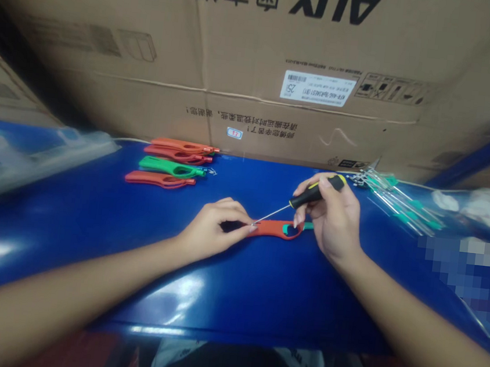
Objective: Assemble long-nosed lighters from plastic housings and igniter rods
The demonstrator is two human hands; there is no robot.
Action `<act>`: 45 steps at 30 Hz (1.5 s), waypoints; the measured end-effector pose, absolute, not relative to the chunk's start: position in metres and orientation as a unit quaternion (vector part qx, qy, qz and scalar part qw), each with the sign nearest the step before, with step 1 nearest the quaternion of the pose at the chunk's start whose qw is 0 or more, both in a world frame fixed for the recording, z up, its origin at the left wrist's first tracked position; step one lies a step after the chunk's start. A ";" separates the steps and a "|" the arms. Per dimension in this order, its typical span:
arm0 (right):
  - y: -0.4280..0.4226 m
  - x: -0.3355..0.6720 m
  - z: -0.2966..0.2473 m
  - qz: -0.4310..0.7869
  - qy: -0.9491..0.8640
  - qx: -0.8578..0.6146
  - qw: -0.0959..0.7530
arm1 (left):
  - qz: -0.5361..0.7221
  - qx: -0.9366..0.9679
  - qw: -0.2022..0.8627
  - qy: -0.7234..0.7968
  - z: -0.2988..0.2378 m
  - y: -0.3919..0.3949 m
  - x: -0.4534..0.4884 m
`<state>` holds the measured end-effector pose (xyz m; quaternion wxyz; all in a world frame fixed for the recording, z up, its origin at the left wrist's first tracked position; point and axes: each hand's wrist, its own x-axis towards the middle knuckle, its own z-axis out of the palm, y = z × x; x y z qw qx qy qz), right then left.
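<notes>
An orange lighter handle (pixel 272 228) with a teal trigger lies on the blue table between my hands. My left hand (pixel 221 222) pinches its left end between thumb and fingers. In my right hand (pixel 335 216) is a screwdriver (pixel 314 195) with a black and yellow grip, held slanted. Its thin shaft runs down to the left, and the tip meets the handle beside my left fingertips. What the tip touches is too small to make out. A green piece sticks out from the handle's right end, partly behind my right hand.
Several orange handles (pixel 162 180) and a green one (pixel 170 167) lie at the back left. Thin metal rods with green parts (pixel 404 203) are heaped at the back right. A clear plastic bag (pixel 55 152) rests on the left. A large cardboard box (pixel 238 78) stands behind.
</notes>
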<state>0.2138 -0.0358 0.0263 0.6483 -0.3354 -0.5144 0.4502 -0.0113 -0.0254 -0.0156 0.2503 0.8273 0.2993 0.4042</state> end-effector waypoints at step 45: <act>-0.054 0.211 0.037 0.468 -0.633 -0.309 0.534 | 0.374 0.858 0.264 0.235 -0.013 -0.028 -0.011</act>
